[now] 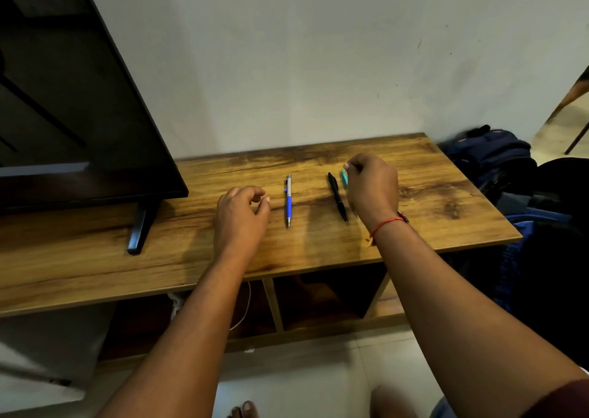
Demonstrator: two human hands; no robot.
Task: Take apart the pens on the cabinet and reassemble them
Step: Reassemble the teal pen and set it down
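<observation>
- Pinching the teal pen [344,175], the right hand [371,188] may nudge the black pen [337,197] beside it.
- Left hand [240,213] hangs loosely curled, empty.

I can read no text, label, brand or number anywhere in my view; the teal pen [344,175] pinched in my right grip [371,188] is mostly covered by the fingers; the black pen [338,197] just left of that grip and the blue pen [288,201] further left are too small to show any print.
</observation>
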